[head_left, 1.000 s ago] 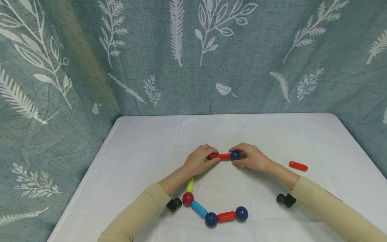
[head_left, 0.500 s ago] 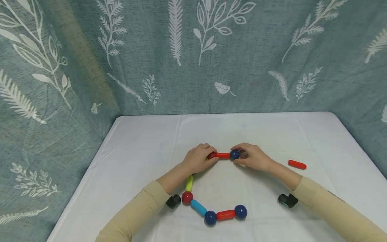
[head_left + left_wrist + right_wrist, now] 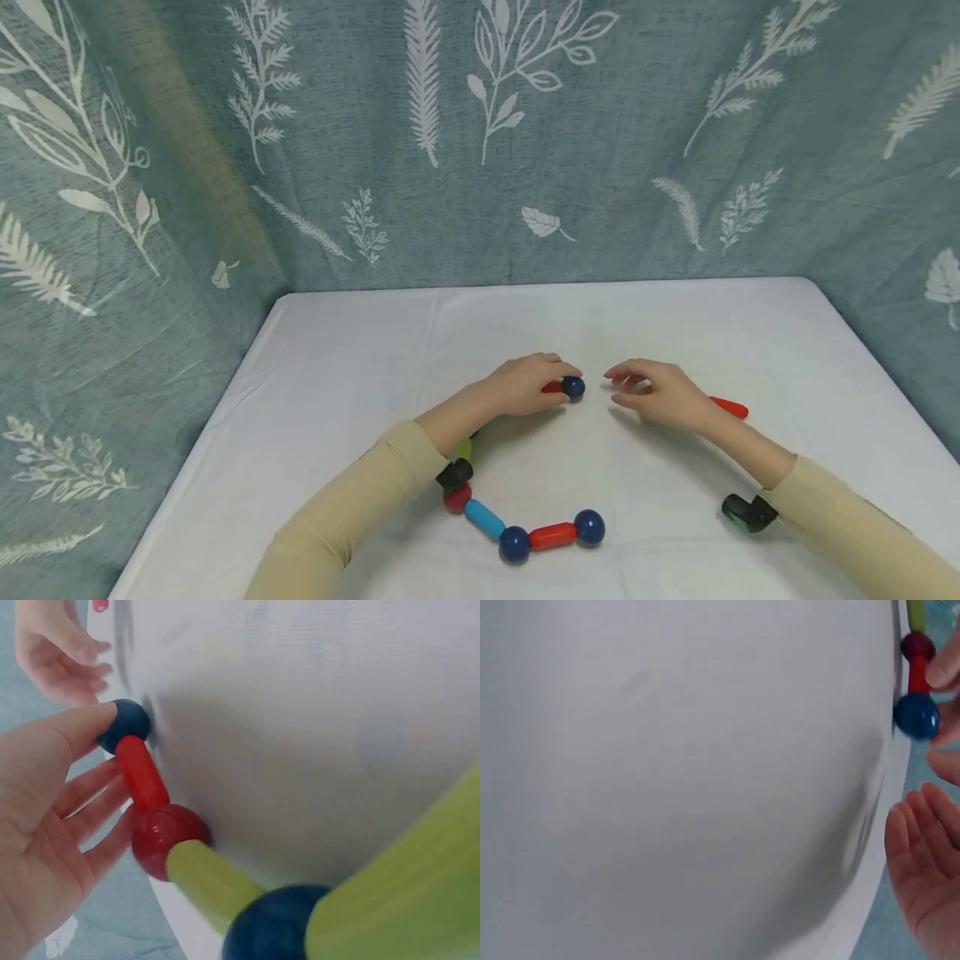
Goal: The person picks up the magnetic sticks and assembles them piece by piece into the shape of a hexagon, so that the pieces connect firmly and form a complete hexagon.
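My left hand (image 3: 528,385) holds the dark blue ball (image 3: 573,387) at the far end of a chain of toy balls and rods. In the left wrist view the thumb lies on that ball, the fingers behind a red rod (image 3: 142,774). A red ball (image 3: 171,841), a yellow-green rod (image 3: 214,885) and another blue ball (image 3: 274,926) follow. My right hand (image 3: 663,396) hovers to the right of the end ball, apart from it, fingers spread and holding nothing. A loose red rod (image 3: 729,407) lies behind the right wrist, partly hidden.
Nearer me the chain curves through a red ball (image 3: 456,499), a light blue rod (image 3: 484,518), a blue ball (image 3: 514,545) and a red rod (image 3: 552,536) to a blue end ball (image 3: 590,527). A white cloth covers the table (image 3: 360,367); a patterned curtain (image 3: 465,225) hangs behind.
My right hand has let go of the far blue ball and drawn back to the right. My left hand has slid right from the red ball to that blue ball.
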Motion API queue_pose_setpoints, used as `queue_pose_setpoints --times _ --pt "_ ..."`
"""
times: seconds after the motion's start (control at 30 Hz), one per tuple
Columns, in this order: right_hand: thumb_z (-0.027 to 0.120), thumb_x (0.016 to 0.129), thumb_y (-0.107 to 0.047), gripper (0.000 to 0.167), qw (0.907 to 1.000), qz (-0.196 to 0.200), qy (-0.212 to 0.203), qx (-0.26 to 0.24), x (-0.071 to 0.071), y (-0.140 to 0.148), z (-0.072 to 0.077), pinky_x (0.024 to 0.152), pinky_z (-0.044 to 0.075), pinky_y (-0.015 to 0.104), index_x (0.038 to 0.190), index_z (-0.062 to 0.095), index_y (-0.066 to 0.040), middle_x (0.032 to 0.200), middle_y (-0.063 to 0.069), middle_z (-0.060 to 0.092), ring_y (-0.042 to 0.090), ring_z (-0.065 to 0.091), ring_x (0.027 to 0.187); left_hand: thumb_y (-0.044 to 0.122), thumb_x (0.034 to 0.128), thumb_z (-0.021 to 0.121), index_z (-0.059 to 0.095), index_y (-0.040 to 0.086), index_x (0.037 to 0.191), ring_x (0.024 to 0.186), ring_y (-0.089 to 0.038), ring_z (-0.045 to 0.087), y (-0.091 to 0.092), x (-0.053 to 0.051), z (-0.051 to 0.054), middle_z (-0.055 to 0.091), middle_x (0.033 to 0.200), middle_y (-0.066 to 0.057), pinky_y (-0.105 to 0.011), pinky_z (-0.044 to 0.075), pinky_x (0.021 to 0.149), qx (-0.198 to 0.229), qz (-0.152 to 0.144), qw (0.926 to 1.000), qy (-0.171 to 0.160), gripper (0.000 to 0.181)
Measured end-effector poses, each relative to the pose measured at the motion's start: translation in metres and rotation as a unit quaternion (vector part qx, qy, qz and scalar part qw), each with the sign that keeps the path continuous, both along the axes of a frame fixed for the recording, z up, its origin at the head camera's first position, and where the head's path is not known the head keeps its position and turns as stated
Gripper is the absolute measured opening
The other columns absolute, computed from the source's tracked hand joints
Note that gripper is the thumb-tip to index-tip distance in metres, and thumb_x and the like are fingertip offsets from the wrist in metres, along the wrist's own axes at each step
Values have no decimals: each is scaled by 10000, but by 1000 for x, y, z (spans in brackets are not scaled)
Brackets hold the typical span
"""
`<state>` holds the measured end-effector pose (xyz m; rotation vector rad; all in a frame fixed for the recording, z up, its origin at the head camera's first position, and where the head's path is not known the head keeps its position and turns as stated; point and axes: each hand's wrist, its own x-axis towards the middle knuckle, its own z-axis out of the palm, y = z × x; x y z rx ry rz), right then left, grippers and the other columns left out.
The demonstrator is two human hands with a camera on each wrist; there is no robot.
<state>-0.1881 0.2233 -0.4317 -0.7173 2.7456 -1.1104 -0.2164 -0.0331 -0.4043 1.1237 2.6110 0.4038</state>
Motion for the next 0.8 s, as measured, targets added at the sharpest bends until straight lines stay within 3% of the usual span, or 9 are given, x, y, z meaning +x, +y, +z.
queue_pose_setpoints --times 0.13,0.27,0.43,0.6,0.8 --pt "704 893 -109 269 9990 -334 233 179 8 24 3 783 529 350 1156 678 -66 1091 62 681 213 619 958 255 980 606 544 167 1393 1054 -148 563 0 -2 -7 604 1226 -38 -290 460 861 269 76 9993 -232 427" --pt "710 876 -85 271 9951 -566 502 630 20 53 12 806 518 449 1139 675 -30 1107 129 667 327 598 1014 228 979 608 535 145 1397 1130 -171 552 -2 -2 -11 593 1279 -55 -301 443 931 552 121 9973 -470 432" --pt "739 836 -96 329 9862 -935 233 1345 32 82 19 828 468 574 1131 657 24 1137 247 618 450 553 1044 225 976 614 536 140 1395 1219 -185 519 -2 -3 -14 565 1348 -56 -309 404 1009 679 143 9959 -582 435" --pt "761 792 -67 308 9792 -1245 -22 1602 36 96 12 691 496 475 1051 653 61 962 207 643 341 588 840 218 976 614 537 140 1393 1238 -196 510 -2 -3 -15 558 1360 -60 -326 391 1029 743 143 9954 -588 432" --pt "761 810 -87 232 9840 -1172 110 1334 36 80 3 611 457 338 996 671 19 852 69 644 188 528 716 214 975 615 535 142 1395 1249 -202 505 -1 -4 -16 556 1365 -65 -335 384 1041 745 188 9952 -610 434"
